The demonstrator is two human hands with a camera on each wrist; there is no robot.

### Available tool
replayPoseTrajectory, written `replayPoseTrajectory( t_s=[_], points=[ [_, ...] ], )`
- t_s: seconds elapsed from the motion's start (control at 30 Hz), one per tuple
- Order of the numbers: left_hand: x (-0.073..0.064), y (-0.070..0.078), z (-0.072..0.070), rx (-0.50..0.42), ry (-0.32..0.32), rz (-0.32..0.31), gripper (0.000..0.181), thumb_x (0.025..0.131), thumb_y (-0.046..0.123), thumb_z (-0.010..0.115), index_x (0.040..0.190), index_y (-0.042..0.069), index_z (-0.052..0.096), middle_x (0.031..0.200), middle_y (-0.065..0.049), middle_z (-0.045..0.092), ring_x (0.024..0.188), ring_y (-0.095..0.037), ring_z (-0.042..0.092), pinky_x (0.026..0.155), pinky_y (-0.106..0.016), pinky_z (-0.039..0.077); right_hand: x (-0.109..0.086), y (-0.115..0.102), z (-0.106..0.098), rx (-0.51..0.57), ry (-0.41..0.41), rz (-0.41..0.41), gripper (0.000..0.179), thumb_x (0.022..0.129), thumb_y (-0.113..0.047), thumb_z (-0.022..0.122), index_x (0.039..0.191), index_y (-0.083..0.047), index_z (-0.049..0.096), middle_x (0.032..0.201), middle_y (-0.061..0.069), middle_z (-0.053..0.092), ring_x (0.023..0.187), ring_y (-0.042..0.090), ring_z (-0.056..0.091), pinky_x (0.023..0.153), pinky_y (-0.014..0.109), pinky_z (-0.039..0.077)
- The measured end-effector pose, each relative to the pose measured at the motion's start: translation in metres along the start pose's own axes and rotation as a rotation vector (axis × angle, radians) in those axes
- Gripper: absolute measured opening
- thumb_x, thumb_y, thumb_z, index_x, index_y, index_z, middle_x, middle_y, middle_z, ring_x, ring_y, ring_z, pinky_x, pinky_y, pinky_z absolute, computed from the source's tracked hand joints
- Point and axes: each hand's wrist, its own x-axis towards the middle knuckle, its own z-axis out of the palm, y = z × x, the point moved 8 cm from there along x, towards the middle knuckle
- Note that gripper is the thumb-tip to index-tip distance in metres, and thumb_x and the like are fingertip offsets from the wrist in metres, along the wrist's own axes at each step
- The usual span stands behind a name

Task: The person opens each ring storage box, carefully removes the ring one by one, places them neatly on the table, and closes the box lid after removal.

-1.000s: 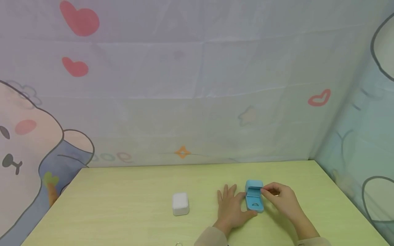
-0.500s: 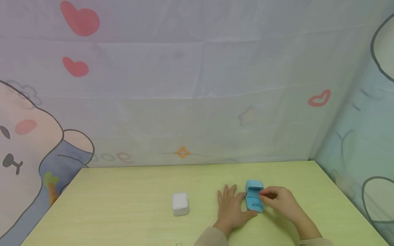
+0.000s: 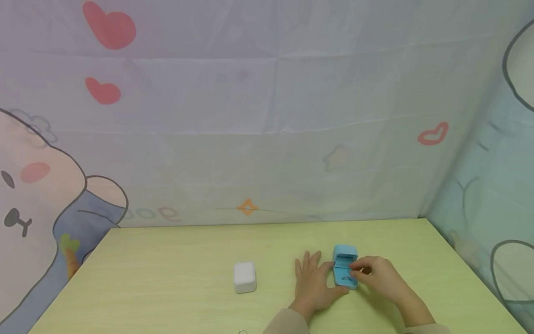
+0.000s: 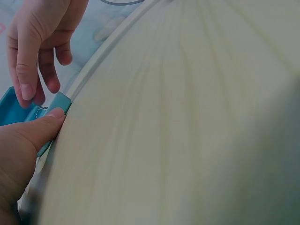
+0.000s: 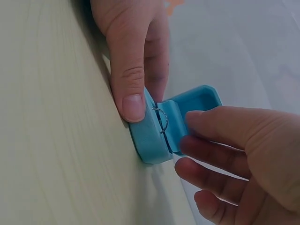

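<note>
A light-blue ring box (image 3: 345,251) stands with its lid up on the table's right half. Upright in its cushion slot is a thin silver ring (image 5: 166,123) with a textured band. My left hand (image 3: 314,285) holds the box from its left side, thumb (image 5: 133,107) on the front wall and forefinger towards the back. My right hand (image 3: 383,279) reaches in from the right, loosely bent, with thumb and forefinger slightly apart beside the ring and in front of the raised lid. Nothing shows between those fingertips; whether they touch the cushion I cannot tell.
A white rounded box (image 3: 244,277) stands left of my left hand. Another small ring (image 3: 242,331) lies at the bottom edge of the head view, partly cut off. A printed cloth (image 3: 267,116) hangs behind the pale wooden table (image 3: 167,273).
My right hand has moved from the lid's right side down and left to beside the ring, and its fingertips have parted a little. The left hand and the box have stayed put.
</note>
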Motion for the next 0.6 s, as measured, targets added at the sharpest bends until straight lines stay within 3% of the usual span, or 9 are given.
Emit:
replayPoseTrajectory(
  t_s=[0.27,0.6],
  points=[
    [-0.001,0.001,0.000,-0.002,0.015,0.009,0.062,0.075,0.061,0.067,0.124,0.024,0.060,0.148,-0.008,0.039,0.142,-0.038,0.023,0.113,-0.062,0.014,0.002,0.001,0.005,-0.058,-0.026,-0.016,0.024,0.086,-0.018,0.068,0.103,-0.002,0.070,0.098,0.007,0.070,0.074,0.004,0.057,0.061,0.018,0.049],
    [0.000,-0.001,0.002,0.005,0.012,0.018,0.063,0.075,0.062,0.065,0.125,0.025,0.059,0.148,-0.008,0.039,0.142,-0.038,0.022,0.113,-0.062,0.013,0.002,0.001,0.011,-0.091,-0.042,0.032,0.024,0.085,-0.017,0.069,0.103,-0.002,0.071,0.095,0.003,0.068,0.074,0.011,0.056,0.059,0.019,0.047]
  ],
)
